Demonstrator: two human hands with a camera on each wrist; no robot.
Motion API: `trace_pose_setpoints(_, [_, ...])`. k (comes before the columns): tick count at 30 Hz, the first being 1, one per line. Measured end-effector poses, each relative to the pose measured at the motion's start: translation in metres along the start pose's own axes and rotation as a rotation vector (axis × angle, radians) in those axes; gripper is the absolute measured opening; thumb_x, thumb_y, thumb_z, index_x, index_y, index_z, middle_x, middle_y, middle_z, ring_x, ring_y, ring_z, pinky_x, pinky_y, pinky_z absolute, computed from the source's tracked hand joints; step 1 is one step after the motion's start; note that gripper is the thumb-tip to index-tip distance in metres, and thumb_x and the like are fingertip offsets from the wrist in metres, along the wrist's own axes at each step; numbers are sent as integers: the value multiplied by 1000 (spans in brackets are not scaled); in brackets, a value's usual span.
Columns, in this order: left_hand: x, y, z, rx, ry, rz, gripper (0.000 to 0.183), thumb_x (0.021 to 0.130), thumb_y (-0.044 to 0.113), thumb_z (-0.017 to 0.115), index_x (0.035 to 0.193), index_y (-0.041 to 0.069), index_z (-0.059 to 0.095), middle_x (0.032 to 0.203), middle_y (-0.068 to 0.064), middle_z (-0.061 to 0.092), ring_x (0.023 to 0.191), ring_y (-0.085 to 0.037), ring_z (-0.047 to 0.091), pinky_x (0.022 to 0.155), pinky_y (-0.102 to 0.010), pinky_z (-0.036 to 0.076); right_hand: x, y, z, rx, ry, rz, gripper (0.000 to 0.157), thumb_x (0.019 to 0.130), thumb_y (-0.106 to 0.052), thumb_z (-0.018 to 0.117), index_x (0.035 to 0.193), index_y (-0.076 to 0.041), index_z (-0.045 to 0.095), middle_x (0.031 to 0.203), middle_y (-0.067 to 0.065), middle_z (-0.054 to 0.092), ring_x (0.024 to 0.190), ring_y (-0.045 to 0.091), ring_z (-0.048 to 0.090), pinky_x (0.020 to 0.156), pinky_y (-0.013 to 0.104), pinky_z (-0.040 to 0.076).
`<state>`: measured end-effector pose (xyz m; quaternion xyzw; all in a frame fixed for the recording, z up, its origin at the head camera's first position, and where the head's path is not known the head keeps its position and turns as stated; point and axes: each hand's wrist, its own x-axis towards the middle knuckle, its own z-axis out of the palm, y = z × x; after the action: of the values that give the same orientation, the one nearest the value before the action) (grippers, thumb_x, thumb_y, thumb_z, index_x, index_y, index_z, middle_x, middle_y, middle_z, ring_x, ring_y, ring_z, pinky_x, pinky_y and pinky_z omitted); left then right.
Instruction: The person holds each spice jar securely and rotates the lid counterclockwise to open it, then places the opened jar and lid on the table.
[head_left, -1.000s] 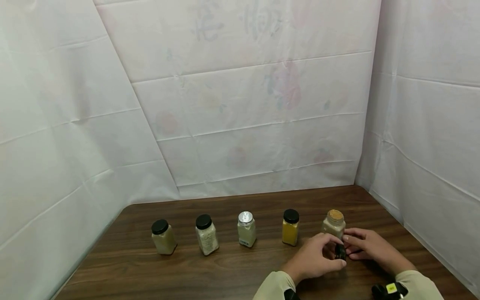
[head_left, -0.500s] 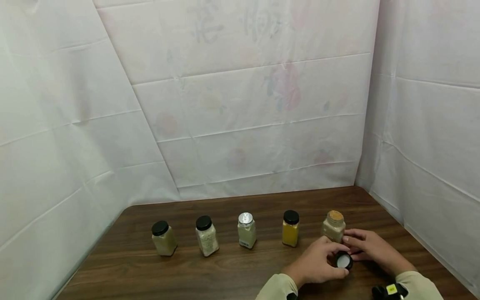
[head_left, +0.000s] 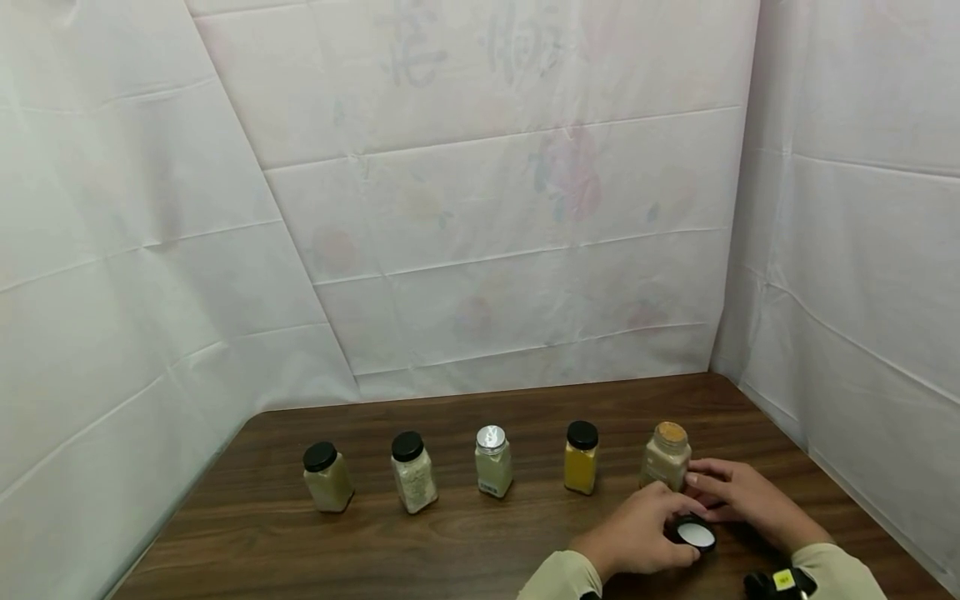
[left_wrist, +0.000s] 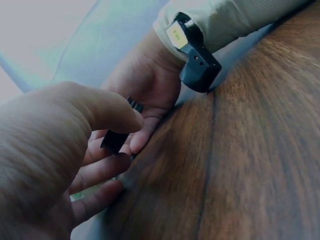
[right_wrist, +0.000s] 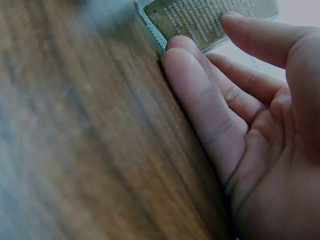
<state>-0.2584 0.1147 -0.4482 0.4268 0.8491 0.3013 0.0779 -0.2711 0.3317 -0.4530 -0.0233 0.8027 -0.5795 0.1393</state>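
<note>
Thumb and fingers of my left hand (head_left: 637,531) pinch a black screw lid (head_left: 696,533) close over the table, its white inner liner turned up. In the left wrist view the lid (left_wrist: 115,141) shows edge-on between thumb and fingers. An uncapped glass spice jar (head_left: 665,462) stands upright just beyond, with orange-brown showing at its mouth. My right hand (head_left: 750,500) holds this jar low on its right side. The right wrist view shows the thumb on the printed face of the jar (right_wrist: 192,20) and the other fingers along its edge, near the tabletop.
Left of the open jar stand a yellow-filled jar with a black lid (head_left: 581,457), a silver-topped jar (head_left: 492,460), and two pale jars with black lids, one nearer (head_left: 414,471) and one farther left (head_left: 327,477). White cloth (head_left: 525,250) hangs behind the wooden table (head_left: 450,550).
The lid has turned from edge-on to liner-up and come lower and slightly right with my left hand. My right hand stays at the jar.
</note>
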Motion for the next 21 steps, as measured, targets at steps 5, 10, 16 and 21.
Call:
trace_pose_setpoints(5, [0,2,1,38,27,9,38,81,31,71,118,32,59,99,20,47,82,8,42,68,-10,37,-1,0,0,2,0,-4,68,91,-37,58,135,10,36,107,12,62,92,25,62,74,39,52])
trace_pose_setpoints(10, [3,3,4,59,14,-7,38,81,35,70,117,34,60,98,21,48,81,9,43,66,-11,38,0,0,0,35,-37,-30,67,92,-35,56,134,13,34,104,12,64,91,27,63,74,39,52])
trace_pose_setpoints(16, [5,4,7,103,-5,-30,35,82,38,70,115,37,60,95,23,48,77,10,44,63,-11,38,-1,-1,-1,53,-66,-49,63,93,-32,54,133,13,35,102,11,64,91,27,63,74,39,52])
trace_pose_setpoints(21, [6,6,8,145,-11,-40,34,82,40,69,115,39,60,94,23,48,77,9,44,62,-12,38,-2,0,-2,38,-64,-49,62,94,-32,54,132,13,36,102,11,63,90,26,62,74,40,52])
